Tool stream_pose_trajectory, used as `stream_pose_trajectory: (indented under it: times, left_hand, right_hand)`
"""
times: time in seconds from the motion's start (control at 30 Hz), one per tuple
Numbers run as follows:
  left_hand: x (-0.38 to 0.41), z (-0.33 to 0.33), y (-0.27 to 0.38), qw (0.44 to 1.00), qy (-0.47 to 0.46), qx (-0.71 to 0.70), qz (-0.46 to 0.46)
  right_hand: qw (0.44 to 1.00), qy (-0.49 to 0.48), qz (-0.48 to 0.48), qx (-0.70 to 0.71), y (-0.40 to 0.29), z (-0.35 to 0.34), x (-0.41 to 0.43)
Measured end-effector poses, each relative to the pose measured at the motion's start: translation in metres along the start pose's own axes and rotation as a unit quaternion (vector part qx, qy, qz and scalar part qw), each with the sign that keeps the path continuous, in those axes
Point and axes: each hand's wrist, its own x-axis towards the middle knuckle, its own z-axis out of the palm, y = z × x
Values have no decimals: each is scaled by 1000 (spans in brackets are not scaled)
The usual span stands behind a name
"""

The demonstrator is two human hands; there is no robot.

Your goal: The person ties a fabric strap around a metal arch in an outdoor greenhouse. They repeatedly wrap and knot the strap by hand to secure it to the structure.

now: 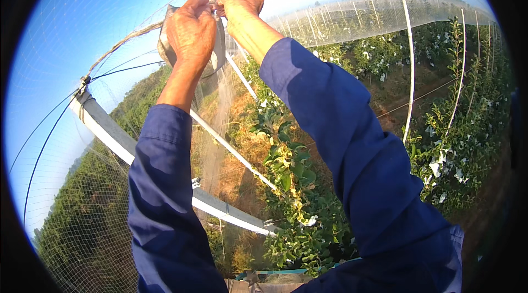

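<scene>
Both arms reach up in dark blue sleeves. My left hand (190, 31), its back towards me, is closed at a bundle of grey sheet material (218, 52), which shows on both sides of it. Just to the right and a little higher, my right hand (241, 3) pinches a grey end at the top of this bundle. The fingertips of both hands almost meet and partly hide what they grip. From the left, a rope-like twisted strand (128, 39) runs up to the bundle from the top of a concrete post (105, 122).
Fine netting (90, 214) spreads at left and overhead. Dark wires (45, 138) meet at the post top. A pale pole (235, 150) slants below my hands, above a second concrete post (231, 210). Leafy trees (297, 169) stand below; thin poles (409, 66) rise among rows at right.
</scene>
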Motion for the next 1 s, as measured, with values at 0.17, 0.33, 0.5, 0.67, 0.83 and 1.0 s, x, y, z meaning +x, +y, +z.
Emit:
stream_pose_trajectory:
  times: [0.17, 0.33, 0.5, 0.67, 0.83, 1.0]
  left_hand:
    - [-5, -7, 3, 1000, 14, 3, -6]
    - [10, -2, -12, 997, 9, -79, 6]
    - [21, 1, -17, 998, -60, -23, -22]
    - [26, 11, -41, 997, -51, 14, 52]
    - [23, 19, -34, 998, -50, -8, -22]
    - [27, 21, -29, 994, -37, -32, -101]
  right_hand:
    - [999, -10, -20, -26, -4, 2, -12]
    - [999, 44, 5, 28, 7, 2, -5]
    - [995, 82, 49, 10, 12, 2, -5]
    - [996, 64, 39, -42, 17, 1, -1]
    - [998, 53, -5, -17, 15, -1, -8]
    - [997, 72, -2, 26, 13, 2, -14]
